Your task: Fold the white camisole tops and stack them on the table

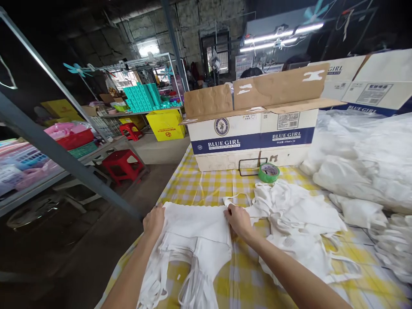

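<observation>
A white garment with straps (196,236) lies flat on the yellow checked tablecloth (206,184) in front of me. My left hand (153,221) grips its far left corner, fingers curled over the edge. My right hand (237,219) pinches its far right corner, beside a thin white strap. The garment's straps trail toward me between my forearms.
A pile of similar white garments (299,214) lies right of my right hand. Bagged white cloth (367,163) fills the right side. An open "Blue Girl" carton (254,137) stands at the table's far end, green tape roll (269,172) before it. Red stools (122,163) and shelves are left.
</observation>
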The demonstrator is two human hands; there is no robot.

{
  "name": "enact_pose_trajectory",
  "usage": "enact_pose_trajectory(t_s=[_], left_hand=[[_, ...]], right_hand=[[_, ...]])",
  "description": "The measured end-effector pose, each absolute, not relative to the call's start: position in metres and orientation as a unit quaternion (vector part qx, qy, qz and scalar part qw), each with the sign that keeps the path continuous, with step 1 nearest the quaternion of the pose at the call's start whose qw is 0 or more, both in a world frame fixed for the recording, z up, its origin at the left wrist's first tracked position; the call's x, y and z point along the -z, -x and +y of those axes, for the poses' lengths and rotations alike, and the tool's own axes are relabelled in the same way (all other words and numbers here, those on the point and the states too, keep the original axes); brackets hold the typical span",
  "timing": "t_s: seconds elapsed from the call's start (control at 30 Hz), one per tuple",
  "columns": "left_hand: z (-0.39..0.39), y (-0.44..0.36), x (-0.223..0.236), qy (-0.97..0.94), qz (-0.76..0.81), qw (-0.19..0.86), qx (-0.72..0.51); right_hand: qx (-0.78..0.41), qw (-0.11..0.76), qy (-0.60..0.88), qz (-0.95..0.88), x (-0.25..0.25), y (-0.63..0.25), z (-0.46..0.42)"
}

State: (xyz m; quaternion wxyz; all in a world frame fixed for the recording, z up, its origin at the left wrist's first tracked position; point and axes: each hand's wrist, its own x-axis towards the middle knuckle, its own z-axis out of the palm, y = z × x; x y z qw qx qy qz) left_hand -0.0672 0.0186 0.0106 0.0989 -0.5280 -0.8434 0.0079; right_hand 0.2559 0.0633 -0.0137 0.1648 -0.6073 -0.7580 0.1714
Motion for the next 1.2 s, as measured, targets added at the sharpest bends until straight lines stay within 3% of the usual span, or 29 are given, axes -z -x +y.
enact_pose_trajectory(t_s=[0.2,0.3,0.43,0.6,0.8,1.0,1.1,1.2], left_hand=[[0.007,0.029,-0.022,0.618,-0.769,0.153,0.052],[-0.016,-0.005,-0.011,0.725,-0.682,0.070,0.063],[-0.048,-0.037,0.000,0.797,-0.595,-0.106,0.005],[-0.055,-0.062,-0.023,0.772,-0.622,-0.112,0.063],[-0.071,-0.125,-0.040,0.763,-0.579,-0.193,0.215],[-0.072,-0.186,-0.032,0.665,-0.576,-0.266,0.394],[-0.067,-0.205,-0.054,0.588,-0.566,-0.337,0.470],[-0.070,-0.213,-0.081,0.559,-0.500,-0.471,0.464]], right_hand=[[-0.159,0.215,0.557,-0.787,0.001,-0.284,0.027],[-0.120,0.250,0.533,-0.799,-0.004,-0.329,0.008],[-0.045,0.228,0.587,-0.776,-0.006,-0.397,0.009],[-0.007,0.185,0.557,-0.810,-0.013,-0.410,0.034],[-0.109,0.153,0.469,-0.863,-0.039,-0.371,0.061],[-0.192,0.192,0.419,-0.867,-0.090,-0.371,0.034],[-0.312,0.242,0.369,-0.842,-0.114,-0.373,0.003],[-0.444,0.294,0.345,-0.773,-0.127,-0.379,-0.023]])
